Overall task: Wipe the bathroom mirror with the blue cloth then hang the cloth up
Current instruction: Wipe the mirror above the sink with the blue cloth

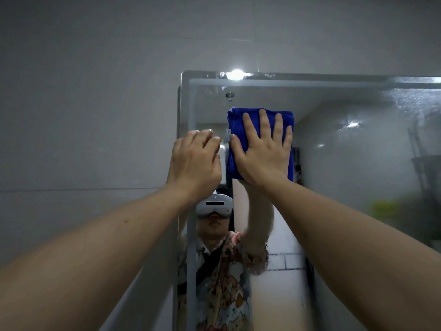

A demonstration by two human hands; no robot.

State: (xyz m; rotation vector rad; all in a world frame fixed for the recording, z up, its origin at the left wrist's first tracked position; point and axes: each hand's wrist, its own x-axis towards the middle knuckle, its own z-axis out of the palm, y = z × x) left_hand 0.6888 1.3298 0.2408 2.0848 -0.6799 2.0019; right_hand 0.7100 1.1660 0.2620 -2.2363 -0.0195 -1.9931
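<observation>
The bathroom mirror [346, 163] hangs on the grey tiled wall, its top left corner near the frame's centre. A folded blue cloth [236, 123] lies flat against the glass near that corner. My right hand [262, 151] presses on the cloth with straight, spread fingers. My left hand [195, 161] rests against the mirror's left edge, just left of the cloth, its fingers bent at the frame; what its fingertips do is hidden.
Grey wall tiles [83, 115] fill the left and top. The mirror shows a person wearing a headset, a ceiling lamp [236, 74] reflection, and dim shelving [427, 168] at the far right. The glass on the right looks streaked and hazy.
</observation>
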